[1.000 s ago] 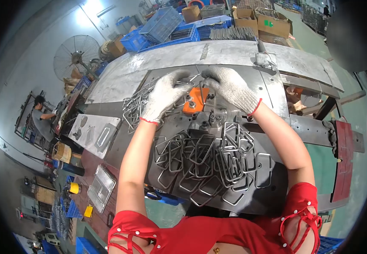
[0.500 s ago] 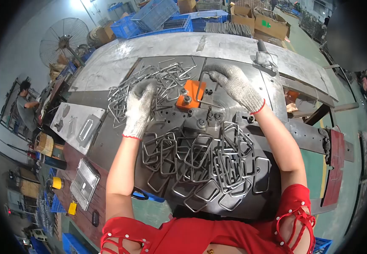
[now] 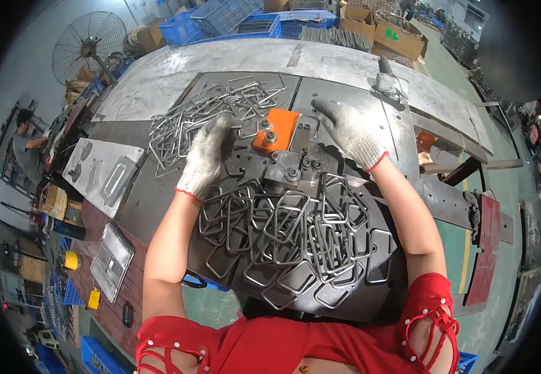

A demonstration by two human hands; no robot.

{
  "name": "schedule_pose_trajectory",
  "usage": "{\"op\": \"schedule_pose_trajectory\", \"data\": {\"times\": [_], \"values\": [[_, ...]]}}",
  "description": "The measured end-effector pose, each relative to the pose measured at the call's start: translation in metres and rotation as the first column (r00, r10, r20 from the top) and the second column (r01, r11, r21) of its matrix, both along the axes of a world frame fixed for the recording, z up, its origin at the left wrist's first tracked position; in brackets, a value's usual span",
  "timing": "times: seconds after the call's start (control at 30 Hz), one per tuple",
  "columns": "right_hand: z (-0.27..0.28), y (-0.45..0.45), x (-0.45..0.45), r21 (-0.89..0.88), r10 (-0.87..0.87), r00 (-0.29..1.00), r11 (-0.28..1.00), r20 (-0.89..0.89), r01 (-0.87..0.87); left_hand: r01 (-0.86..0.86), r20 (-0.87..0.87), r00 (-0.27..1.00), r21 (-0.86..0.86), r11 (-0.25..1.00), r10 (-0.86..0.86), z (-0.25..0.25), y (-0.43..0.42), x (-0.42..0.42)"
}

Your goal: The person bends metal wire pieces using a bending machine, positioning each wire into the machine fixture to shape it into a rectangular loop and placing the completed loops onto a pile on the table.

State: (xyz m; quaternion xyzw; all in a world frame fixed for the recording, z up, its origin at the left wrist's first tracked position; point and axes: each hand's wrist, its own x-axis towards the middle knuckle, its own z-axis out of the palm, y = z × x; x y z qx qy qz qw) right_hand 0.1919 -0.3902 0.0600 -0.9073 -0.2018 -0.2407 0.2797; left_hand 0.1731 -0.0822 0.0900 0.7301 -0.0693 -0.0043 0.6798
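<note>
Seeing the bent wire point(image 3: 308, 116) now lower beside the orange block point(image 3: 277, 129), I think it fits. My right hand point(image 3: 347, 129) and left hand point(image 3: 204, 157) half curl; I can't tell their grip.

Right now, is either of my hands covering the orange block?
No, the orange block shows uncovered between the left hand and the right hand, both apart from it.

Head-worn view, forward and down over worktop point(image 3: 401, 140)
</note>
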Motion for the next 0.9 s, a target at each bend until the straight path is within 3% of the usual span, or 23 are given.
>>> {"op": "schedule_pose_trajectory", "data": {"times": [0.07, 0.17, 0.27, 0.3, 0.4, 0.5, 0.67, 0.83, 0.9], "values": [[-0.012, -0.010, 0.005, -0.109, -0.053, 0.993, 0.992, 0.104, 0.064, -0.025, -0.024, 0.999, -0.060, 0.998, 0.024, -0.004, -0.001, 0.002], [0.017, -0.006, -0.014, -0.236, -0.111, 0.975, 0.970, -0.191, 0.064, 0.028, -0.043, 0.998, -0.153, 0.988, -0.035, -0.010, 0.003, 0.007], [0.005, -0.008, -0.013, -0.346, -0.029, 0.996, 0.938, -0.079, 0.000, 0.092, -0.025, 0.995, -0.217, 0.972, -0.100, -0.011, 0.007, 0.011], [0.008, -0.006, -0.015, -0.387, -0.079, 0.987, 0.922, -0.136, 0.021, 0.109, -0.026, 0.992, -0.280, 0.954, -0.121, -0.014, 0.007, 0.014], [-0.002, -0.005, -0.011, -0.593, -0.090, 0.994, 0.804, -0.062, 0.036, 0.137, -0.026, 0.987, -0.365, 0.921, -0.157, -0.017, 0.007, 0.017], [0.001, -0.007, -0.013, -0.563, -0.141, 0.977, 0.826, -0.161, 0.027, 0.139, -0.019, 0.987, -0.366, 0.920, -0.157, -0.020, 0.007, 0.019], [0.003, -0.004, -0.017, -0.600, -0.151, 0.978, 0.799, -0.145, 0.034, 0.136, 0.015, 0.990, -0.425, 0.895, -0.143, -0.010, -0.002, 0.029], [0.009, -0.005, -0.018, -0.578, -0.115, 0.980, 0.816, -0.164, -0.001, 0.246, 0.088, 0.969, -0.370, 0.896, -0.230, 0.017, -0.050, 0.039], [-0.001, -0.008, -0.014, -0.507, -0.104, 0.977, 0.862, -0.184, -0.004, 0.173, 0.054, 0.985, -0.297, 0.939, -0.164, 0.019, -0.081, 0.040]]}}
